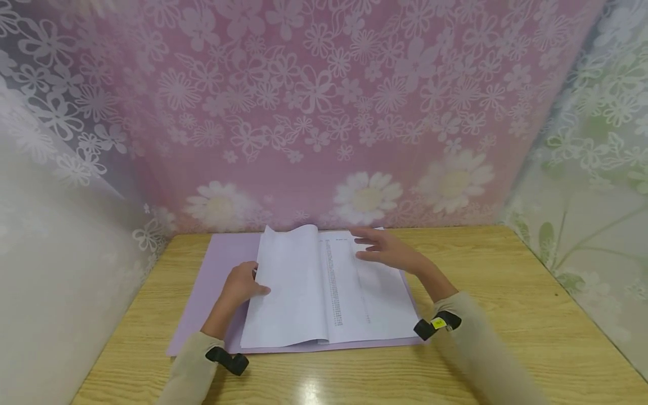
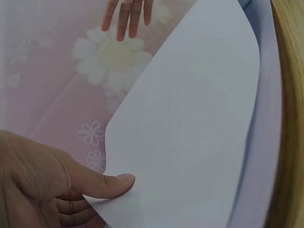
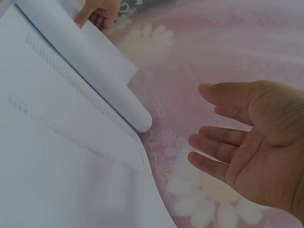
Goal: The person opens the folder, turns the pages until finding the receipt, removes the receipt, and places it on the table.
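A lilac folder (image 1: 201, 306) lies spread on the table with white paper sheets in it. At its left side my left hand (image 1: 242, 284) pinches the outer edge of a turned sheet (image 1: 286, 287), thumb on top and fingers beneath, as the left wrist view (image 2: 47, 180) also shows. The sheet curves up near the middle. On the right, a printed page (image 1: 374, 298) with columns of small text lies face up. Over that page's upper part hovers my right hand (image 1: 390, 250), fingers extended and apart, holding nothing; the right wrist view shows its open palm (image 3: 266, 156).
A light wood table (image 1: 506, 315) carries the folder, which lies close to the back wall (image 1: 314, 140). That wall is pink with white flowers. More flowered covering (image 1: 607, 185) stands along the right side, and a pale wall (image 1: 55, 242) along the left.
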`<act>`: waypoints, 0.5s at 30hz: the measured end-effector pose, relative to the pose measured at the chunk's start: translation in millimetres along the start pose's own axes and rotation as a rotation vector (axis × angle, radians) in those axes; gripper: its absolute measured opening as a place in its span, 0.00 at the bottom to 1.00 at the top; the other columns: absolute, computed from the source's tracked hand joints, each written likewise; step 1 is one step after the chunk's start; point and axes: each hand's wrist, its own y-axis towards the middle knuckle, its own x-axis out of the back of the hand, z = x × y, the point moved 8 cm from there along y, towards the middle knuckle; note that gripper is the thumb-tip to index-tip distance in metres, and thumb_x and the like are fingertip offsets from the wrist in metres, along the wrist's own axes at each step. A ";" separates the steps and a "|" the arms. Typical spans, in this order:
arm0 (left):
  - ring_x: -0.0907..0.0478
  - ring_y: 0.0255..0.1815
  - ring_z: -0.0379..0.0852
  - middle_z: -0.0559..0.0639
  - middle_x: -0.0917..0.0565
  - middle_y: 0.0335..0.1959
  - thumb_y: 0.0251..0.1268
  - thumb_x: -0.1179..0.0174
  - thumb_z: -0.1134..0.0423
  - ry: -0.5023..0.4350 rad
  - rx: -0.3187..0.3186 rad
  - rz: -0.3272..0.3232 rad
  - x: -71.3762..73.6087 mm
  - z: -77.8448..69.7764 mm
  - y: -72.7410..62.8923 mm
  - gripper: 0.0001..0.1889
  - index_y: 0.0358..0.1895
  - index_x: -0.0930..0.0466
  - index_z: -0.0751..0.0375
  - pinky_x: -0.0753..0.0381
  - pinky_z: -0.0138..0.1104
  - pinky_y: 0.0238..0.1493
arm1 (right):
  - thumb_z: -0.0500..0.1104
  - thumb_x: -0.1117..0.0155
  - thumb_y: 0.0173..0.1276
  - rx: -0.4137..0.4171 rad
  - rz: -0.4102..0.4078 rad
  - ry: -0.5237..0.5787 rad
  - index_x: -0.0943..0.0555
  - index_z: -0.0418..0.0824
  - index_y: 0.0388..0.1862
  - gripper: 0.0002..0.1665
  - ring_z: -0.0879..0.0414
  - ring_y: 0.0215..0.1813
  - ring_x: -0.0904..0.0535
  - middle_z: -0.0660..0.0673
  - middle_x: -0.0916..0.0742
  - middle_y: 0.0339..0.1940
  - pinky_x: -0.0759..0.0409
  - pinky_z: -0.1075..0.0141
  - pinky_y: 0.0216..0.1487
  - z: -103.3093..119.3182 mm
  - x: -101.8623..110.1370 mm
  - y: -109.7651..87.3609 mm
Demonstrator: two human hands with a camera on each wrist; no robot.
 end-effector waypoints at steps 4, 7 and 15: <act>0.22 0.61 0.67 0.73 0.22 0.59 0.54 0.22 0.62 0.060 -0.064 0.014 -3.8 -1.2 2.9 0.45 0.71 0.36 0.81 0.20 0.54 0.61 | 0.41 0.37 0.76 -0.027 -0.026 -0.029 0.40 0.40 0.82 0.39 0.34 0.79 0.36 0.36 0.35 0.82 0.34 0.39 0.75 -9.4 22.3 1.8; 0.30 0.67 0.69 0.77 0.31 0.65 0.54 0.22 0.61 0.088 -0.120 0.003 -5.3 -2.6 4.9 0.52 0.74 0.45 0.83 0.26 0.56 0.68 | 0.40 0.39 0.77 -0.026 -0.042 -0.078 0.40 0.38 0.81 0.38 0.33 0.79 0.37 0.34 0.35 0.82 0.35 0.39 0.75 -20.5 37.0 4.6; 0.37 0.75 0.68 0.71 0.34 0.73 0.59 0.28 0.69 0.051 -0.272 0.067 -9.9 -10.8 -0.5 0.44 0.77 0.41 0.74 0.32 0.58 0.72 | 0.36 0.39 0.76 -0.073 -0.116 -0.140 0.36 0.28 0.76 0.34 0.28 0.74 0.32 0.27 0.31 0.77 0.28 0.39 0.71 -51.0 65.2 7.3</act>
